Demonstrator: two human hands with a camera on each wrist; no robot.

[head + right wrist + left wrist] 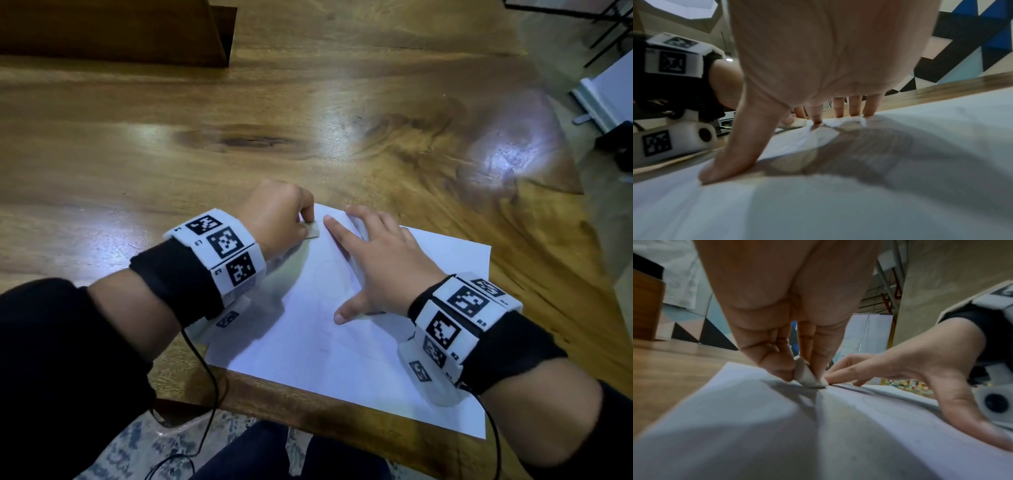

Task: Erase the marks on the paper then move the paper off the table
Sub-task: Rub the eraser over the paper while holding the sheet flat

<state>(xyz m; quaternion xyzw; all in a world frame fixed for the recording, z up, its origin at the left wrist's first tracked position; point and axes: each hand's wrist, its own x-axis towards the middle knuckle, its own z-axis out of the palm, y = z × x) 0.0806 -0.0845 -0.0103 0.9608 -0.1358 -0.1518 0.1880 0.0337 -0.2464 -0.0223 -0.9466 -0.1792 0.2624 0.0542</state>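
Observation:
A white sheet of paper (342, 325) lies at the near edge of the wooden table (239, 120), with faint pencil marks on it. My left hand (281, 219) pinches a small whitish eraser (311, 230) between thumb and fingers and holds it down on the paper's far left corner. In the left wrist view the eraser (807, 376) touches the paper (756, 426). My right hand (376, 260) lies flat on the sheet with fingers spread, pressing it down just right of the eraser. The right wrist view shows the spread fingers (855, 105) and thumb on the paper (838, 203).
A dark wooden box (113, 31) stands at the table's far left. The table's right edge runs near the paper, with a white board (606, 99) and black metal legs (603, 31) beyond it. Cables hang from both wrists over the near edge, above a patterned rug (154, 442).

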